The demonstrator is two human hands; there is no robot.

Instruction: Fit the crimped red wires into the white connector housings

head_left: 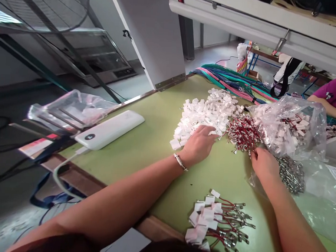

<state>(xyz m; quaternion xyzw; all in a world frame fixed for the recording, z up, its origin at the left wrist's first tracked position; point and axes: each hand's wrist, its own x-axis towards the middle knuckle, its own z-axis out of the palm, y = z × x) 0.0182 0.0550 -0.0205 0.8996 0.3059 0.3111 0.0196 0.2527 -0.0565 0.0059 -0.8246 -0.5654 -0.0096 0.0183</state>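
Note:
My left hand (200,145) reaches over the near edge of a heap of small white plastic housings (204,111). Its fingers are slightly bent and apart, touching or just above the heap. My right hand (265,165) is at the lower edge of a bundle of short red wires with metal terminals (242,133). Thumb and index finger pinch together there, seemingly on a red wire; the fingertips are partly hidden. Closer to me lies a group of red wires with white housings at one end (205,220) and bare metal terminals at the other.
A clear plastic bag of white housings (293,124) sits right of the red wires, above a pile of metal parts (291,175). A white power bank (112,130) lies left. Bundled coloured cables (231,82) run along the back. Another person's arm (325,105) shows far right.

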